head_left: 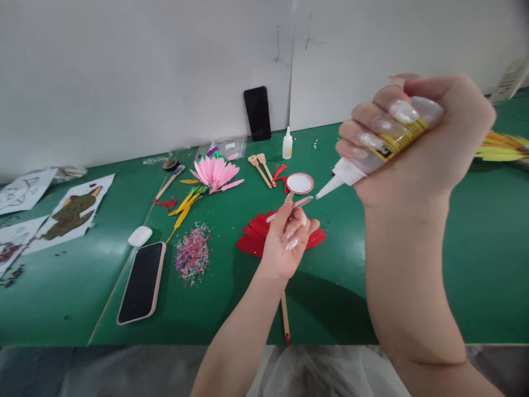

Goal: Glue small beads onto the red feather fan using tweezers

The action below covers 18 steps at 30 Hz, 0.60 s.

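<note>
My right hand (pixel 407 129) is wrapped round a clear glue bottle (pixel 397 140) with a yellow label, tilted so its white nozzle points down and left. Between the thumb and fingers of my left hand (pixel 287 242) is a thin, flat, pale strip (pixel 303 202), whose exact kind I cannot make out. The nozzle tip lies close to the strip's right end; whether they touch I cannot tell. Below my left hand, partly hidden by it, lies a red feather fan (pixel 252 234) with a wooden handle (pixel 284 314).
Behind are a white dish (pixel 300 183), wooden sticks (pixel 261 172), a small glue bottle (pixel 287 144) and an upright black phone (pixel 257 113). Leftward lie a pink feather fan (pixel 215 173), yellow feathers (pixel 185 207), colourful chips (pixel 192 253), a phone (pixel 141 282), a white case (pixel 140 236) and pictures (pixel 70 215).
</note>
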{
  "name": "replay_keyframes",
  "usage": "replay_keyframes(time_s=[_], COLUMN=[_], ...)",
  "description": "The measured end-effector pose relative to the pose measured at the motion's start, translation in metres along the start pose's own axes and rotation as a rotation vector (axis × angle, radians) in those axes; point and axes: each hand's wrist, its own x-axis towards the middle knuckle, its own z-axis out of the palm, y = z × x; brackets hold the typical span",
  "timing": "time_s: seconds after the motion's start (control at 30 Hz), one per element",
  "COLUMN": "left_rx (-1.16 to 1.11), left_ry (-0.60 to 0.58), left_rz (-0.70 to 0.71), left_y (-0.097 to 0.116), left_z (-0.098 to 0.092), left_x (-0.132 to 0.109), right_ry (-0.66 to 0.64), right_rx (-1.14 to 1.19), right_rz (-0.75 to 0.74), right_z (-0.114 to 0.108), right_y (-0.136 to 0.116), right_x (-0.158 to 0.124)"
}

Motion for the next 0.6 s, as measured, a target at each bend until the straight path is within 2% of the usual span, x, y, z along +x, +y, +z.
replay_keyframes(time_s=[0.6], left_rx=[-0.086], left_ry=[-0.100], left_rz=[0.000], left_y=[-0.0015], left_z=[0.0017], left_x=[-0.0021], right_ry=[0.080], right_rx=[-0.008], right_rz=[-0.001], right_z=[0.0048], right_y=[0.0031], right_x=[-0.0008])
